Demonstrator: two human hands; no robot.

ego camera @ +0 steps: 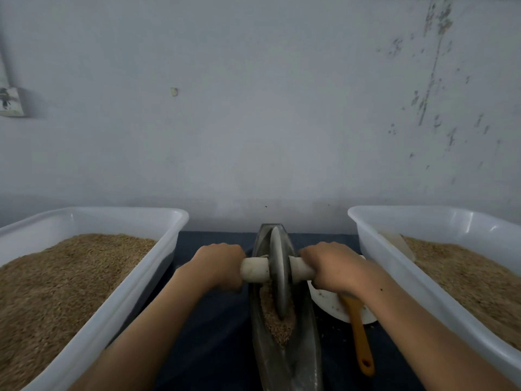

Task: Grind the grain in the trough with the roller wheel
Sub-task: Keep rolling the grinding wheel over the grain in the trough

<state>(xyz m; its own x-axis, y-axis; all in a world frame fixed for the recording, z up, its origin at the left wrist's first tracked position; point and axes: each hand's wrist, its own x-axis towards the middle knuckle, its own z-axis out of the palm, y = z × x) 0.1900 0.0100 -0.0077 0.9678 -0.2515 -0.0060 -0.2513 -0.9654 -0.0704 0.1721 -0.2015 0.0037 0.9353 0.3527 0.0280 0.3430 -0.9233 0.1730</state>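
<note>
A long dark metal trough (307, 351) runs from the near edge toward the wall at centre. Brown grain (275, 323) lies in its channel. A grey roller wheel (279, 275) stands upright in the trough on the grain, with a pale wooden axle (255, 269) through its hub. My left hand (218, 265) grips the axle's left end. My right hand (334, 266) grips the right end. Both fists hide the axle's tips.
A white tub of grain (93, 300) stands at the left, and another white tub (417, 280) at the right. A white plate (328, 303) with an orange-handled tool (361, 337) lies right of the trough. A dark cloth (214, 320) covers the table. The wall is close behind.
</note>
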